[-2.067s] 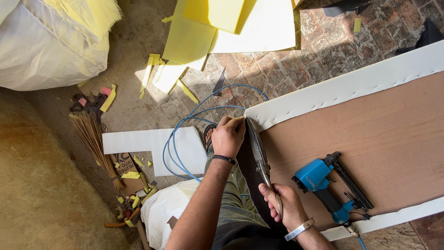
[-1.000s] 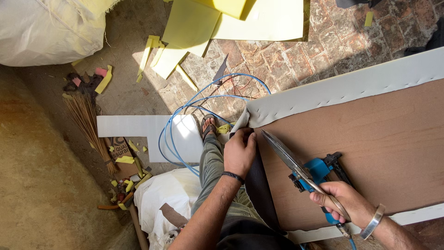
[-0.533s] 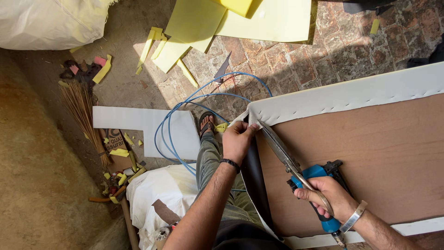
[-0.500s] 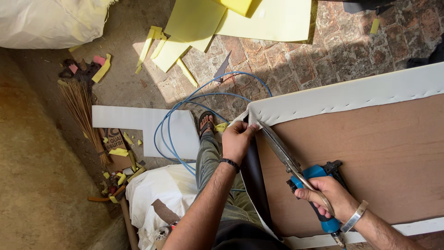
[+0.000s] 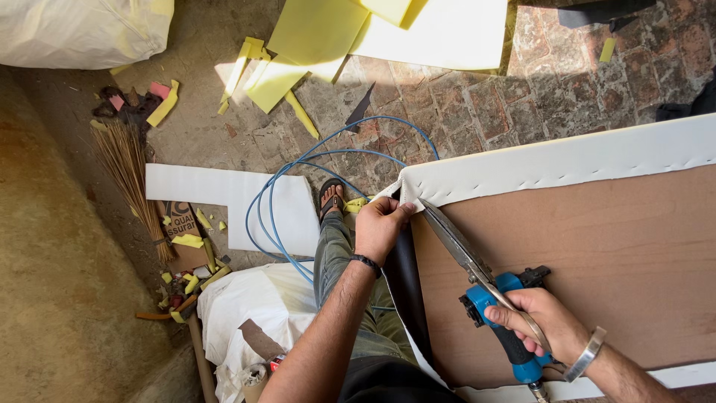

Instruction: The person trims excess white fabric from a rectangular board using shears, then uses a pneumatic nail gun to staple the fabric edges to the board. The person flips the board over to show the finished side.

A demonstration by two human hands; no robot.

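Carefully, my left hand (image 5: 382, 226) pinched the white fabric (image 5: 552, 160) at the board's corner, right hand (image 5: 538, 322) closed around scissors (image 5: 466, 254), blades kept flush.

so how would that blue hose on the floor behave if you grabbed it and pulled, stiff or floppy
Probably flexible but springy: the blue hose lies in several loose loops on the brick floor rather than flat. It looks thin, so likely light for its length. Pulled, the loops could drag and snag, since they run by the sandalled foot and over the white sheet.
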